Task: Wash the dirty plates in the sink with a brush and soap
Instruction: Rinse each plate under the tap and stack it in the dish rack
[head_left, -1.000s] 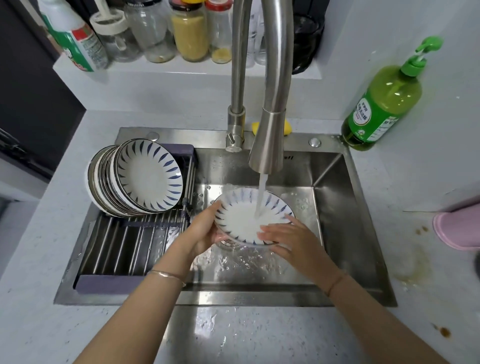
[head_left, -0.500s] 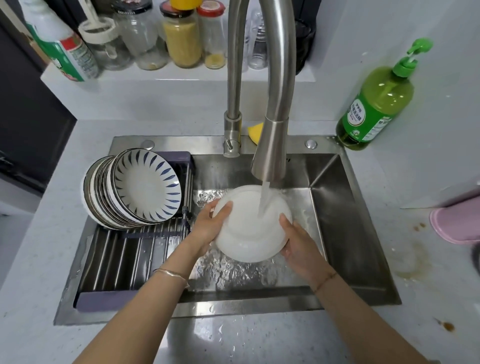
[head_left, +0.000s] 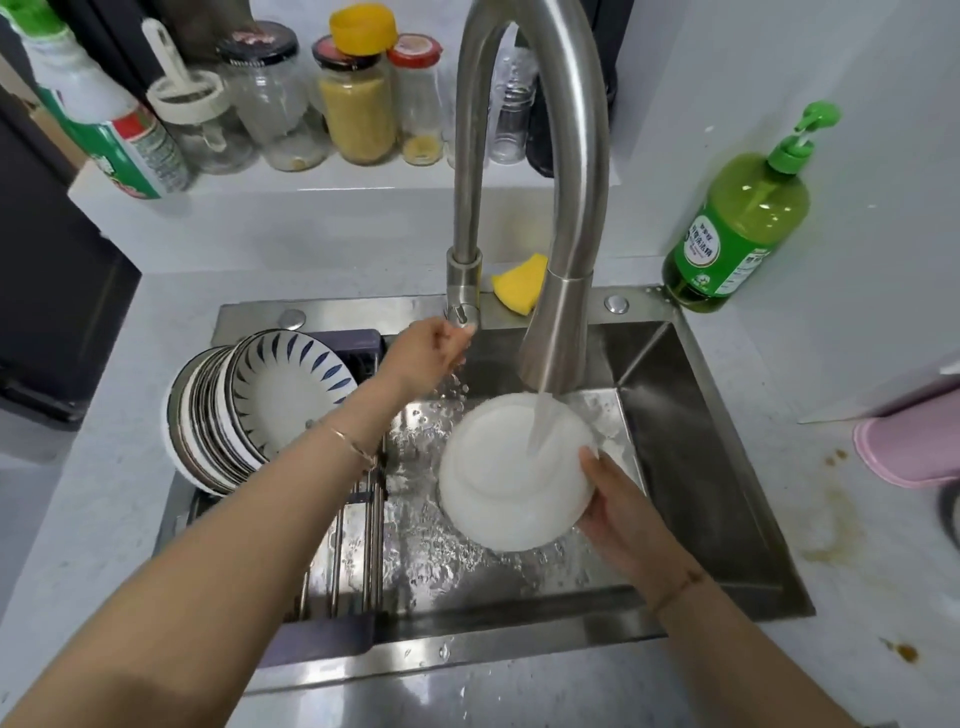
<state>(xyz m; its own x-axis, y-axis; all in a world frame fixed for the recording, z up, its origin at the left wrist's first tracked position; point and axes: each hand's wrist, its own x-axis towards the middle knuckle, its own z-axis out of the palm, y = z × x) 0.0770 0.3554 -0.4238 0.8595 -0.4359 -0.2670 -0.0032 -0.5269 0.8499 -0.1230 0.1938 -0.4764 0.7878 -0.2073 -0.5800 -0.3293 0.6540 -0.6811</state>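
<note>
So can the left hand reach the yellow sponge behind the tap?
Probably yes. The left hand pinches the tap handle, and the yellow sponge lies just beyond, right of the tap's post, nothing covering it.

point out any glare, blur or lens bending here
Head view: the wide-angle lens bows the sink rim and counter edges; glare off the wet sink floor; left hand on the faucet handle and the water stream look soft; the plate in the right hand reads flat white.

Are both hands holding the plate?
No, only the right hand holds the plate; the left hand is up at the tap lever.
</note>
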